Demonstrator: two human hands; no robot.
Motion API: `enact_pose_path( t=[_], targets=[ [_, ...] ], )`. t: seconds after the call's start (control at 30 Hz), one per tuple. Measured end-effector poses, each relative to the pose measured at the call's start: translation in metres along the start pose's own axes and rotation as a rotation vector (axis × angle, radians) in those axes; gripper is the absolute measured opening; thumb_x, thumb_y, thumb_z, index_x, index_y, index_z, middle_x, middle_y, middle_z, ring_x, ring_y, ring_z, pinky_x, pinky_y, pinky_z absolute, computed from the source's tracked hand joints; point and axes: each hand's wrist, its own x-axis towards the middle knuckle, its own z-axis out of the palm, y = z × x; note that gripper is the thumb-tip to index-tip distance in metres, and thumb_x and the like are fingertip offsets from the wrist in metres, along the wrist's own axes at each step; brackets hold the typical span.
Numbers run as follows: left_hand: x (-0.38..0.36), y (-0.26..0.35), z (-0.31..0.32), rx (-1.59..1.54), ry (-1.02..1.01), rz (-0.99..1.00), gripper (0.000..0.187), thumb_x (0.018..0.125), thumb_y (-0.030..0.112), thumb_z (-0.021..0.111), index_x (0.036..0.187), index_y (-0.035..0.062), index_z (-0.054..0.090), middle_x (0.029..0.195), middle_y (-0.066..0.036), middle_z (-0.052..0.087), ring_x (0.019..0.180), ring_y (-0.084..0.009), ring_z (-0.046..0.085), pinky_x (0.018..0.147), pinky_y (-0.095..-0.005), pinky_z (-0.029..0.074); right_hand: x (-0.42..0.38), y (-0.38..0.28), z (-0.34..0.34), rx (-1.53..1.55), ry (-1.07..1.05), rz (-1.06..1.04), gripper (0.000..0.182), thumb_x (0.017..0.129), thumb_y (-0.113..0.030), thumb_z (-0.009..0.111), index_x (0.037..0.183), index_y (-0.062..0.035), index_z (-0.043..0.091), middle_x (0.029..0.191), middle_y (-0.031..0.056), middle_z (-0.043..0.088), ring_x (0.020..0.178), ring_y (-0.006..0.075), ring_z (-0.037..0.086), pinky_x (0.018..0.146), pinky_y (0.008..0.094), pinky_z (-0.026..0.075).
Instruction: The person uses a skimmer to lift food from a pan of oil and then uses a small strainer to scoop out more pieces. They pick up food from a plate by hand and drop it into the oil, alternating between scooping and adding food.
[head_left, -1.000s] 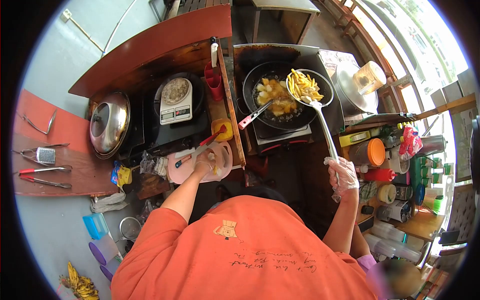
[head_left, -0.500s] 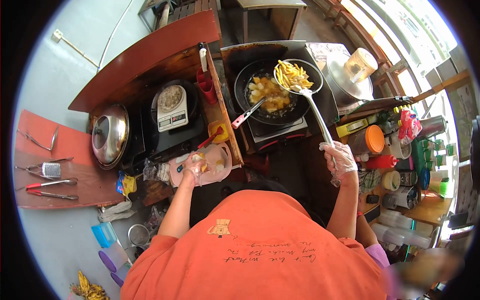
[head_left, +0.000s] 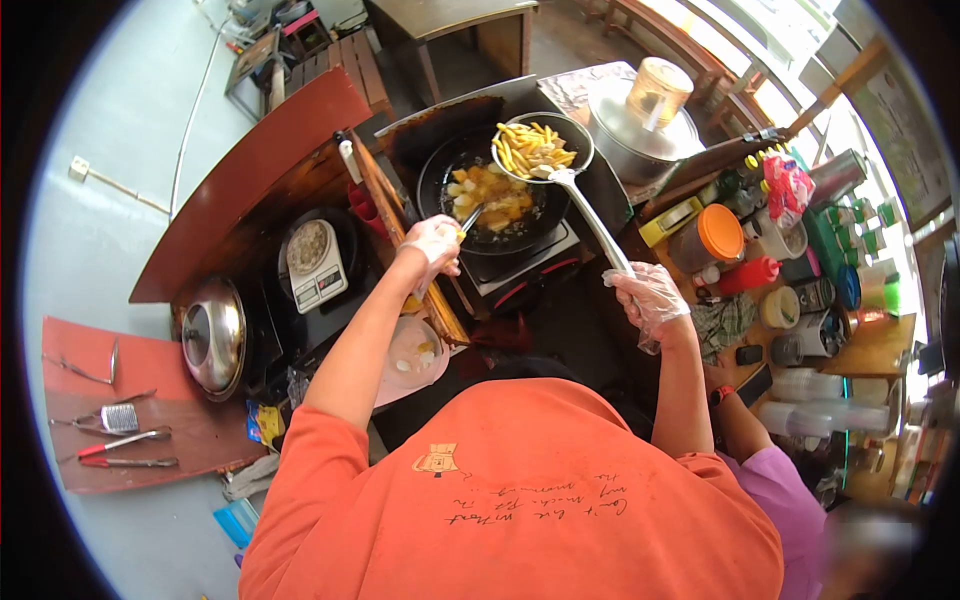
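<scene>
My right hand, in a clear plastic glove, is closed round the long handle of a skimmer. Its basket is held over the right rim of a wok and carries yellow fries. Pale and golden pieces sit in the wok's oil. My left hand, also gloved, has its fingers closed at the wok's near-left side. A yellowish bit shows by its fingertips. A metal utensil in the oil runs up to this hand; whether I grip its handle is hidden.
A pink tray with pale pieces lies below my left arm. A wooden partition separates the wok from a kitchen scale. A large lidded pot stands right of the wok. Another person's arm reaches in at the right.
My left hand has moved from the pink tray up and right to the wok's edge. The skimmer stays over the wok in my right hand. The whole view has shifted and turned slightly.
</scene>
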Motion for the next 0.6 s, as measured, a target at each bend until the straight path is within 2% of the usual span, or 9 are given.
enact_pose_path(
  t=[0.07,0.1,0.2,0.3,0.37,0.43,0.5,0.57,0.6],
  targets=[
    [0.027,0.016,0.027,0.234,-0.031,-0.017,0.029,0.078,-0.003,0.061,0.106,0.0061,0.060,0.074,-0.007,0.064,0.056,-0.0185,0.065,0.053,-0.0348,0.058,-0.002,0.002,-0.002,0.015,-0.010,-0.017,0.015,0.083,-0.016,0.071,0.079,-0.0086,0.058,0.059,-0.0025,0.052,0.042,0.0047,0.043,0.036,0.0203,0.033],
    [0.079,-0.012,0.025,0.547,-0.068,-0.045,0.037,0.072,-0.005,0.064,0.107,0.0063,0.060,0.082,-0.006,0.060,0.058,-0.0160,0.060,0.049,-0.0329,0.057,-0.002,0.003,-0.003,0.028,0.006,-0.017,0.015,0.083,-0.016,0.071,0.079,-0.0086,0.058,0.059,-0.0025,0.052,0.042,0.0047,0.043,0.036,0.0203,0.033],
    [0.090,0.000,0.056,0.471,-0.027,-0.100,0.052,0.069,-0.001,0.069,0.120,0.0068,0.060,0.085,-0.008,0.064,0.058,-0.0168,0.061,0.050,-0.0317,0.056,-0.006,0.002,-0.003,0.038,-0.002,-0.011,0.017,0.083,-0.017,0.071,0.079,-0.0089,0.057,0.060,-0.0025,0.052,0.043,0.0046,0.045,0.036,0.0202,0.034],
    [0.113,-0.005,0.061,0.516,0.016,0.001,0.077,0.067,0.002,0.074,0.140,0.0035,0.047,0.080,-0.009,0.066,0.058,-0.0157,0.061,0.050,-0.0306,0.053,-0.009,0.003,-0.005,0.057,0.006,-0.025,0.017,0.082,-0.018,0.072,0.079,-0.0090,0.058,0.060,-0.0025,0.052,0.043,0.0045,0.045,0.037,0.0204,0.034],
    [0.135,-0.019,0.044,0.662,0.024,0.147,0.074,0.068,0.003,0.075,0.137,0.0021,0.049,0.080,-0.009,0.065,0.058,-0.0153,0.061,0.049,-0.0297,0.051,-0.008,0.004,-0.006,0.048,0.013,-0.017,0.017,0.082,-0.017,0.072,0.077,-0.0093,0.057,0.059,-0.0026,0.052,0.042,0.0044,0.044,0.037,0.0205,0.033],
    [0.105,-0.003,0.035,0.727,0.115,0.325,0.059,0.072,0.008,0.078,0.126,0.0002,0.057,0.082,-0.008,0.065,0.060,-0.0156,0.061,0.053,-0.0287,0.051,-0.010,0.000,-0.004,0.043,0.014,0.009,0.017,0.082,-0.017,0.071,0.076,-0.0095,0.056,0.059,-0.0027,0.052,0.042,0.0044,0.043,0.037,0.0204,0.033],
    [0.041,0.036,0.021,0.847,0.186,0.480,0.047,0.076,0.017,0.074,0.119,0.0016,0.063,0.100,-0.014,0.071,0.086,-0.0247,0.069,0.080,-0.0326,0.054,-0.009,-0.001,0.000,0.025,0.035,0.011,0.018,0.083,-0.016,0.070,0.075,-0.0096,0.055,0.059,-0.0027,0.050,0.042,0.0044,0.043,0.037,0.0205,0.033],
    [-0.008,0.044,-0.007,0.417,0.090,0.340,0.035,0.080,0.011,0.071,0.112,-0.0009,0.064,0.086,-0.009,0.068,0.069,-0.0170,0.066,0.067,-0.0298,0.055,-0.003,0.005,-0.002,0.012,0.021,0.001,0.018,0.082,-0.015,0.071,0.075,-0.0090,0.055,0.059,-0.0026,0.050,0.042,0.0045,0.042,0.036,0.0208,0.032],
    [-0.041,0.051,-0.020,0.352,0.050,0.330,0.029,0.082,0.009,0.069,0.108,-0.0014,0.064,0.081,-0.006,0.065,0.065,-0.0133,0.062,0.063,-0.0277,0.053,-0.003,0.003,0.000,0.015,0.016,0.006,0.018,0.082,-0.015,0.071,0.075,-0.0086,0.055,0.058,-0.0023,0.050,0.041,0.0048,0.041,0.035,0.0208,0.031]
  ],
)
